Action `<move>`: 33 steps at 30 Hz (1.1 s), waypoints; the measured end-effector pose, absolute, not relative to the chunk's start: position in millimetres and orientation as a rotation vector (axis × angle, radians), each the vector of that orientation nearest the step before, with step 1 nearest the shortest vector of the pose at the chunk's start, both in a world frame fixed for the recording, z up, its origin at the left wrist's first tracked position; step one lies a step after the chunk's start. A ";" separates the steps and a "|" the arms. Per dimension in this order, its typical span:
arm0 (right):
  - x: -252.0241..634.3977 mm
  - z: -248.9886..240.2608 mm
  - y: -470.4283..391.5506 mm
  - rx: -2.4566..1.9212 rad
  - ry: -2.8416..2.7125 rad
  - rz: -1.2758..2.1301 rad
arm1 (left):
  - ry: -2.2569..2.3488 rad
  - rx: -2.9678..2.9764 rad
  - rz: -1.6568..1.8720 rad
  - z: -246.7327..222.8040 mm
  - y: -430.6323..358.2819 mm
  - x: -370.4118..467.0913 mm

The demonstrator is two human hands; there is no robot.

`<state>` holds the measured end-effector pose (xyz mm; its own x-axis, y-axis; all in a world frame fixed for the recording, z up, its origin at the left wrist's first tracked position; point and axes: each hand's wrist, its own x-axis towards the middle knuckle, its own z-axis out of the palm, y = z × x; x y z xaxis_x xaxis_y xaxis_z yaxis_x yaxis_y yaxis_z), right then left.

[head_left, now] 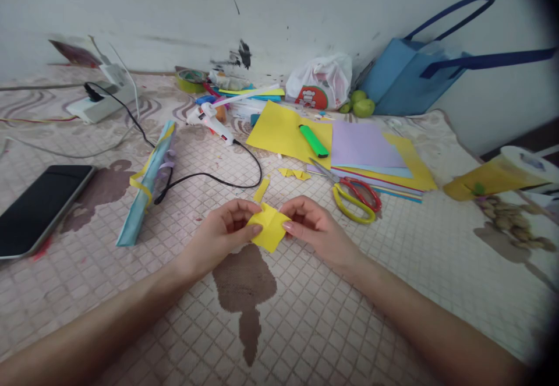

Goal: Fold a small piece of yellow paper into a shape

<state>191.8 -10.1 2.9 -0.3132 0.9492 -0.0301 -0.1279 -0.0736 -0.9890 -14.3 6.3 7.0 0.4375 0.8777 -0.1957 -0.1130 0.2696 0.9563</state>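
Observation:
A small square of yellow paper (271, 229) with crease lines is held up between both hands, just above the patterned cloth. My left hand (231, 223) pinches its left edge between thumb and fingers. On the opposite edge, my right hand (312, 226) grips it the same way. Just beyond the fingers lie a yellow paper strip (262, 189) and some small folded yellow pieces (294, 173). Scissors (356, 199) with red and yellow handles rest to the right of my right hand, their blades pointing away to the left.
Coloured paper sheets (367, 147) carry a green cutter (313, 141). A white glue gun (213, 124) trails its black cord across the cloth. At left are a blue paper roll (146, 194), a phone (43, 205) and a power strip (102, 103). A yellow drink cup (484, 176) lies right.

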 end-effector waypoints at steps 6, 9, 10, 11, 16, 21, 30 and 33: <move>190.8 2.5 -10.0 -1.039 -1.287 1.508 | 0.888 1.094 0.783 10.6 6.1 -15.2; 191.5 1.3 -9.3 -1.038 -1.244 1.528 | 0.913 1.102 0.766 11.4 6.5 -15.9; 191.8 0.6 -9.1 -1.020 -1.216 1.548 | 0.924 1.101 0.766 11.4 6.3 -15.7; 192.0 -0.1 -9.1 -0.996 -1.182 1.572 | 0.931 1.100 0.772 11.3 6.0 -15.4; 190.0 -1.2 -10.6 -0.930 -1.049 1.678 | 0.955 1.085 0.842 9.7 2.3 -12.1; 187.8 1.8 -12.4 -1.009 -1.119 1.632 | 0.943 1.104 0.805 11.1 0.4 -10.7; 189.1 4.2 -13.0 -1.026 -1.180 1.574 | 0.859 1.097 0.844 10.9 -1.4 -10.8; 188.4 4.6 -13.6 -0.985 -1.174 1.604 | 0.928 1.081 0.852 9.0 -1.1 -11.8</move>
<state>188.4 -13.6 4.6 -0.2875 0.9533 -0.0926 -0.2001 -0.1543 -0.9675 -11.8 -1.1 9.0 0.3726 0.9078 -0.1925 -0.1150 0.2511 0.9611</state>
